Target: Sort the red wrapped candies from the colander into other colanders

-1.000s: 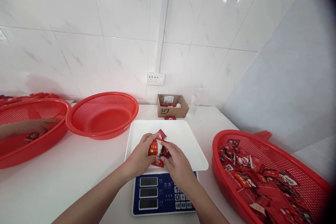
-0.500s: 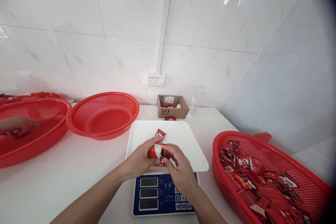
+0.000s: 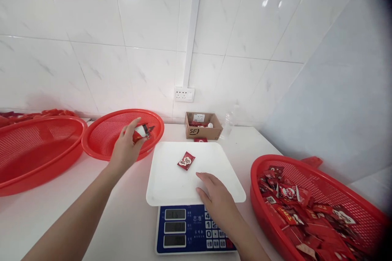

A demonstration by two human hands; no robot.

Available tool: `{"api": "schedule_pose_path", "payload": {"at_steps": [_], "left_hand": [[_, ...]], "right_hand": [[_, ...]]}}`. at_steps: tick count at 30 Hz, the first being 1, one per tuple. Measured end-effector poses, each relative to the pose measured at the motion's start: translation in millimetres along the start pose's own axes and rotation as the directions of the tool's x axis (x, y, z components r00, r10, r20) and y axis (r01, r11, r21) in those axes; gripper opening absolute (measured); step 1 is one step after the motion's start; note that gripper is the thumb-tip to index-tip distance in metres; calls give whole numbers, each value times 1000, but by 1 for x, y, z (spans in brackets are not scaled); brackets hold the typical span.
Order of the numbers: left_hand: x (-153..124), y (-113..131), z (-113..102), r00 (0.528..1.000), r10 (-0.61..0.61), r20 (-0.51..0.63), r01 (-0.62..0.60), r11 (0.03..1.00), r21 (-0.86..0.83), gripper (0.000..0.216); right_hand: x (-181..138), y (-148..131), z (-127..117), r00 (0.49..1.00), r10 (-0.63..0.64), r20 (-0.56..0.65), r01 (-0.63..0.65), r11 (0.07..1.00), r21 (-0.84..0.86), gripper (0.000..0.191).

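Observation:
My left hand [image 3: 127,144] is over the middle red basket [image 3: 98,147], thumb and fingers closed on a bundle of red and white snack packets [image 3: 141,131]. How many are in the bundle I cannot tell. A single dark red packet [image 3: 186,161] with white lettering lies on the white tray [image 3: 165,185] of the weighing scale. Just above the tray's front right part, my right hand [image 3: 219,200] holds nothing, its thumb and fingers apart. Below the tray, the scale's blue panel [image 3: 196,238] shows three small displays and a keypad partly hidden by my right hand.
To the right stands a red basket [image 3: 255,179] filled with small red packets [image 3: 306,216]. Another red basket [image 3: 73,153] is at the left, with red items [image 3: 55,113] behind it. A cardboard box [image 3: 203,131] and a clear bottle [image 3: 227,124] stand near the wall.
My left hand has carried the bundle from over the tray leftward to the middle basket. My right hand has let go of it. Another person's hand has left the left basket.

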State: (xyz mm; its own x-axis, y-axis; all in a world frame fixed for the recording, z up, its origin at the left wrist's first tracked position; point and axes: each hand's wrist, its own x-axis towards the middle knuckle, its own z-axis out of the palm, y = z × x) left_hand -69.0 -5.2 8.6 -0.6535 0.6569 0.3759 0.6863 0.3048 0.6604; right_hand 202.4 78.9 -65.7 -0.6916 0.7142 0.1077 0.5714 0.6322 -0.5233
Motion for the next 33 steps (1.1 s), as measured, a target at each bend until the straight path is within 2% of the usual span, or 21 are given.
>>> {"api": "schedule_pose_path", "payload": {"at_steps": [2,5,7,9,11,14,17,19,21,24,27,30,33], "left_hand": [[11,-9,-4,1000,-13,-10,14,997,76,66],[16,-17,2,1000,16,6,-17,989,146,74],[11,-17,14,996,75,47,-82,983,166,69],[-1,-10,29,975,169,146,-192,968,161,57],[-16,0,46,908,289,302,-336,935,115,45],[-35,16,70,757,430,493,-498,867,8,42],[-43,25,90,648,507,568,-582,811,-58,39],[-41,27,98,623,528,576,-609,791,-66,34],[-38,26,102,631,532,564,-616,786,-51,35],[-31,24,94,686,513,516,-596,803,-7,43],[-20,18,70,791,458,405,-528,846,73,51],[-6,8,40,908,353,224,-395,900,182,50],[-1,-1,23,960,271,69,-280,933,226,41]], "right_hand": [[0,-1,0,1000,-10,0,10,1000,-12,44],[-1,1,2,999,-24,-28,23,1000,-4,41],[-2,3,3,999,-31,-44,31,1000,-4,41],[-2,4,4,998,-35,-44,35,999,-12,41],[-2,5,4,998,-37,-43,37,999,-16,41],[-2,5,4,997,-47,-57,46,999,-12,39],[-2,5,4,998,-44,-55,43,999,-19,39],[-2,5,4,998,-40,-44,39,999,-28,40],[-2,5,4,998,-42,-43,40,999,-36,40],[-3,5,4,998,-45,-45,43,998,-41,39],[-2,4,3,999,-41,-32,40,998,-47,39],[-1,1,2,999,-39,-37,37,998,-46,38],[-2,-5,2,995,-53,-80,52,999,-16,35]]}}
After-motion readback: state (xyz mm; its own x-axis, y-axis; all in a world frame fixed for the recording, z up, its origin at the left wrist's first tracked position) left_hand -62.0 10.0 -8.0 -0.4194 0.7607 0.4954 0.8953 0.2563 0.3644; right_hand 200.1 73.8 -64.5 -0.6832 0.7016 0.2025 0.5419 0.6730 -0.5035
